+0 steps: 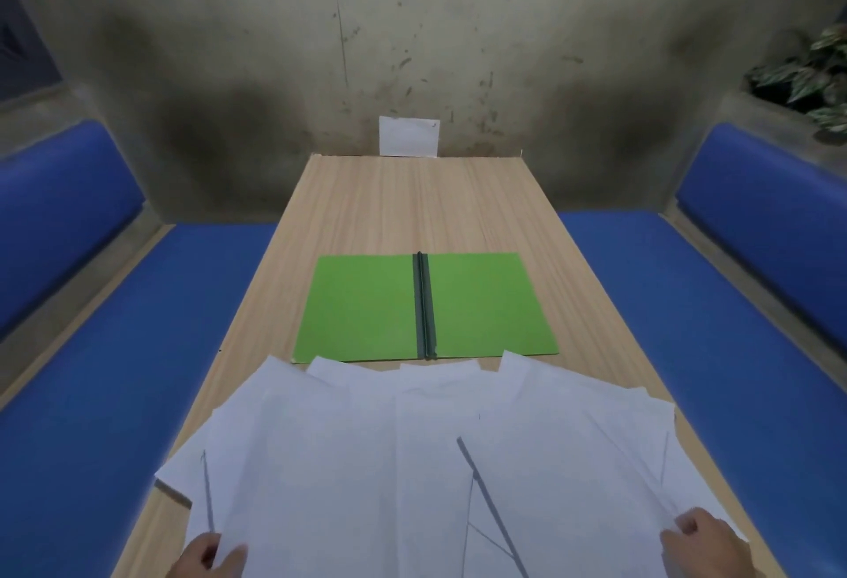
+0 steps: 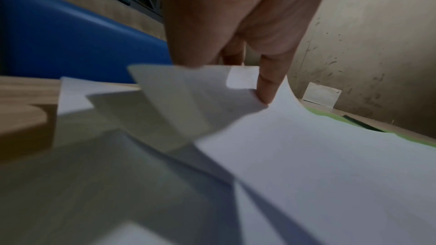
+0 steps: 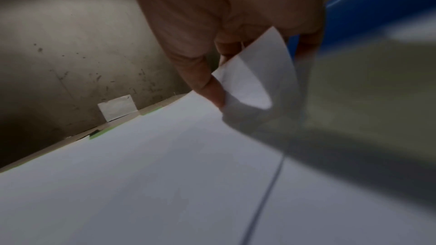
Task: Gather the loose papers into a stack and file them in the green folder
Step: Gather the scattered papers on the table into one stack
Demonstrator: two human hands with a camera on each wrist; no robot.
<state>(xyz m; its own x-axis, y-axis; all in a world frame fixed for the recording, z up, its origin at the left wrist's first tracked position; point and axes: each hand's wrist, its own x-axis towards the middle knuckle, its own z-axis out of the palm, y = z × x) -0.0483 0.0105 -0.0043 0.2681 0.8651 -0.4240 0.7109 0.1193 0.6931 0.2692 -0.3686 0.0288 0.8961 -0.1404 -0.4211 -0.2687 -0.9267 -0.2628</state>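
Several loose white papers point(image 1: 412, 463) lie fanned across the near end of the wooden table point(image 1: 403, 206). Beyond them the green folder point(image 1: 366, 307) lies open and flat, its dark spine clip running down the middle. My left hand point(image 1: 208, 554) pinches the near left corners of the papers point(image 2: 188, 96), thumb on top. My right hand point(image 1: 701, 541) pinches the near right corners of the papers point(image 3: 247, 88), which curl up between thumb and fingers. A strip of the green folder point(image 2: 330, 116) shows past the sheets in the left wrist view.
Blue padded benches point(image 1: 114, 371) point(image 1: 715, 348) flank the table on both sides. A small white card point(image 1: 409, 136) leans against the stained concrete wall at the table's far end. A leafy plant point(image 1: 811, 68) sits on a ledge at the upper right.
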